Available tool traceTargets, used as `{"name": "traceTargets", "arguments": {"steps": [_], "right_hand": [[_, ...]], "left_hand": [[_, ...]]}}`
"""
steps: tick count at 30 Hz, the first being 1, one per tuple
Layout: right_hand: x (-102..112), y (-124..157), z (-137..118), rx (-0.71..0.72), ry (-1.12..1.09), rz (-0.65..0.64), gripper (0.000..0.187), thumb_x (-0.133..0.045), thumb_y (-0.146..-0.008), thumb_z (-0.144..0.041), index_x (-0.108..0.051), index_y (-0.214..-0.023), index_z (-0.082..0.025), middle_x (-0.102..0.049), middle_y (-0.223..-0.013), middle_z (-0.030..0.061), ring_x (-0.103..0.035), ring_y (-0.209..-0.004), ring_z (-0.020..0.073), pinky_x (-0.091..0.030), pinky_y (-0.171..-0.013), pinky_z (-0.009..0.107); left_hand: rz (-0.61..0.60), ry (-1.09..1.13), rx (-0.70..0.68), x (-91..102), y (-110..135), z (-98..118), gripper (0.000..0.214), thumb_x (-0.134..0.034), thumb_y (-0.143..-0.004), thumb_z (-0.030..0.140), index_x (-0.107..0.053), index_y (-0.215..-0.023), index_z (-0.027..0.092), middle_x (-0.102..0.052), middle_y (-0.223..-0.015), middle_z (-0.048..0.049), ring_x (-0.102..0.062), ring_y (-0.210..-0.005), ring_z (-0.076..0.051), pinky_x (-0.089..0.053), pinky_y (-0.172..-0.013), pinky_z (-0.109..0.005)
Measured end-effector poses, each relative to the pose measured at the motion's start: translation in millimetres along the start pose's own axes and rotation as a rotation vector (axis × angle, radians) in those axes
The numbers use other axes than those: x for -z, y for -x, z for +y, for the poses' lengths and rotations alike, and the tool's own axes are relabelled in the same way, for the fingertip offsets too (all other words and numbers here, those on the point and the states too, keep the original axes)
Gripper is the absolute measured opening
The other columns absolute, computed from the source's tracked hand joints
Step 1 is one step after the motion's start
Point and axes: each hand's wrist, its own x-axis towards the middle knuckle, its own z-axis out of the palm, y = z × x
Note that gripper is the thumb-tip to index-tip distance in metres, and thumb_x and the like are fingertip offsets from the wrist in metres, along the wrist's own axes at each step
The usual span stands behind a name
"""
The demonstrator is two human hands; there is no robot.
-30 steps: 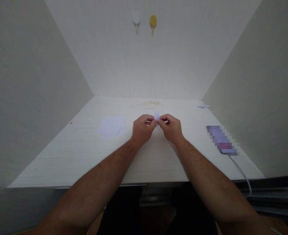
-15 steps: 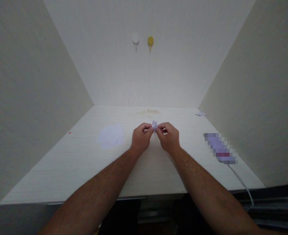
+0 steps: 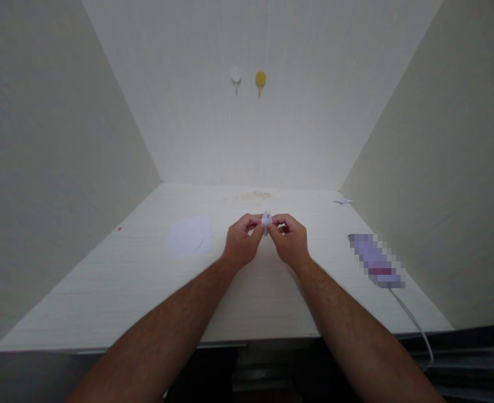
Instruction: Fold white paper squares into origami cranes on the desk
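Note:
A small piece of folded white paper (image 3: 266, 220) is pinched between both hands above the middle of the table, two thin points sticking up from it. My left hand (image 3: 243, 239) grips its left side between thumb and forefinger. On the right side, my right hand (image 3: 289, 238) holds it the same way. Left of my hands lies a loose stack of white paper sheets (image 3: 188, 236). A small folded paper figure (image 3: 343, 201), crane-like in shape, rests near the back right corner.
A blurred-out flat device (image 3: 375, 262) with a white cable (image 3: 412, 319) lies at the right. Walls enclose the white table (image 3: 125, 291) on three sides. A white hook (image 3: 235, 75) and a yellow hook (image 3: 260, 79) are on the back wall. A red speck (image 3: 120, 228) is at left.
The folded paper has turned slightly between my fingers, and its two upright points now show apart. Both hands keep their pinch. The whole view has shifted a little.

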Motion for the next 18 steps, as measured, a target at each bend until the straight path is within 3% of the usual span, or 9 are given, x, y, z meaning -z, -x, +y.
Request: {"name": "traceTargets", "arguments": {"steps": [5,8,18], "right_hand": [[-0.9,-2.7,2.1,-0.148,-0.197,-0.038,0.016,-0.072,-0.068,-0.032,-0.065,-0.074,-0.019,-0.062,-0.064,-0.0016,-0.053,-0.051,0.0105,-0.043,-0.047,0.023],[-0.2,-5.7,3.1,-0.199,-0.291,-0.061,0.018,-0.075,-0.063,-0.031,-0.065,-0.071,-0.019,-0.063,-0.061,-0.0015,-0.055,-0.051,0.0115,-0.045,-0.048,0.025],[1.4,-5.5,-1.2,-0.200,-0.336,-0.045,0.018,-0.078,-0.060,-0.026,-0.064,-0.069,-0.019,-0.064,-0.061,-0.0014,-0.055,-0.052,0.0111,-0.046,-0.051,0.025]], "left_hand": [[0.023,0.047,0.013,-1.2,-0.7,-2.3,0.006,-0.066,-0.078,0.024,-0.065,-0.079,0.017,-0.072,-0.083,-0.0031,-0.067,-0.077,-0.015,-0.054,-0.075,-0.029],[0.014,0.090,0.020,-0.9,-1.3,-1.2,0.005,-0.067,-0.076,0.021,-0.064,-0.076,0.017,-0.072,-0.086,-0.0035,-0.066,-0.076,-0.014,-0.053,-0.072,-0.028],[0.045,0.167,0.085,-0.7,-1.1,5.8,0.007,-0.071,-0.070,0.020,-0.066,-0.073,0.017,-0.073,-0.086,-0.0039,-0.067,-0.075,-0.014,-0.053,-0.072,-0.029]]}}
